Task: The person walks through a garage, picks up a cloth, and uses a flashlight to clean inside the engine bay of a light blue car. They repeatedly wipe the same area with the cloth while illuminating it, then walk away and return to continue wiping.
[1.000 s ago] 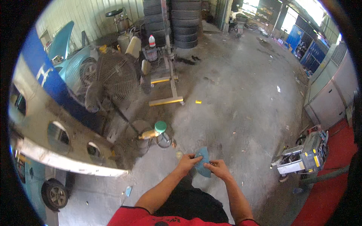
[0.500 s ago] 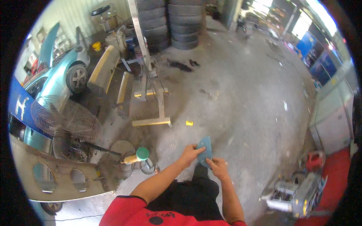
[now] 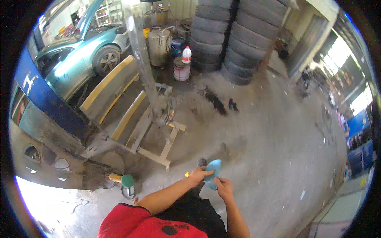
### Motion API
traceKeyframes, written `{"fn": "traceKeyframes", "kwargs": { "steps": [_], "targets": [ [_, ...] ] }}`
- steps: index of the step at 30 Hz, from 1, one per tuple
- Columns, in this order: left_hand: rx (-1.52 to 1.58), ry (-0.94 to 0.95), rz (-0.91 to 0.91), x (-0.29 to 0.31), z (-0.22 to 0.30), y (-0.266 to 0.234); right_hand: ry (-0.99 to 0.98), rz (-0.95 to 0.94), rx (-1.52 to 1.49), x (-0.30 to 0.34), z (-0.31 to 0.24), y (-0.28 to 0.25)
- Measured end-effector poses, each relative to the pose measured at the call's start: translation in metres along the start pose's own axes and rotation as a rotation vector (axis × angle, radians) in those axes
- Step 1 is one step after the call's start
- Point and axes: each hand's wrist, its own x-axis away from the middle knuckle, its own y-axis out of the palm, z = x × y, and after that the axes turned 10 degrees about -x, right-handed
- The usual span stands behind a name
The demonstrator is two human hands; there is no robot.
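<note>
A light-blue sanding disc (image 3: 214, 165), which looks folded into a half-round, is held out in front of my body. My left hand (image 3: 197, 177) pinches its left edge, thumb lying across the face. On its lower right edge, the fingers of my right hand (image 3: 224, 189) are closed. To the left of my left forearm is a power sander (image 3: 127, 181) with a yellow body and a round green pad facing up. One dark shoe (image 3: 202, 162) shows just beyond my left hand.
A wheeled metal stand (image 3: 158, 156) with yellow-edged panels (image 3: 109, 89) is ahead left, by a blue post (image 3: 49, 97) and a teal car (image 3: 75, 65). Tyre stacks (image 3: 248, 43) rise ahead. A bottle (image 3: 186, 55) tops a bucket (image 3: 181, 71). A pale cabinet (image 3: 337, 210) stands at lower right.
The view has swung left and forward, bringing the bottle and bucket into sight; the fan has left it. Both hands still hold the disc, slightly lower in the picture.
</note>
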Motion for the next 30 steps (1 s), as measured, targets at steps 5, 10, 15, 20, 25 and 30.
{"fn": "traceKeyframes", "kwargs": {
  "steps": [5,10,15,20,25,30],
  "targets": [
    [-0.074,-0.009,0.020,-0.139,0.147,0.034,0.071,0.090,-0.173,-0.182,-0.052,-0.062],
    [-0.346,0.054,0.165,-0.255,0.285,0.022,0.065,0.013,-0.042,-0.345,-0.132,-0.084],
    [0.045,0.206,0.267,-0.379,0.391,-0.063,0.101,-0.094,-0.176,-0.541,-0.175,-0.089],
    [0.323,0.334,0.639,-0.422,0.474,-0.176,0.289,-0.232,-0.143,-0.759,-0.257,-0.060],
    [0.831,0.516,0.813,-0.398,0.520,-0.254,0.226,-0.687,0.141,-0.924,-0.346,0.060],
    [1.007,0.556,1.100,-0.437,0.549,-0.352,0.256,-0.884,0.203,-1.060,-0.379,0.221]
  ]
}}
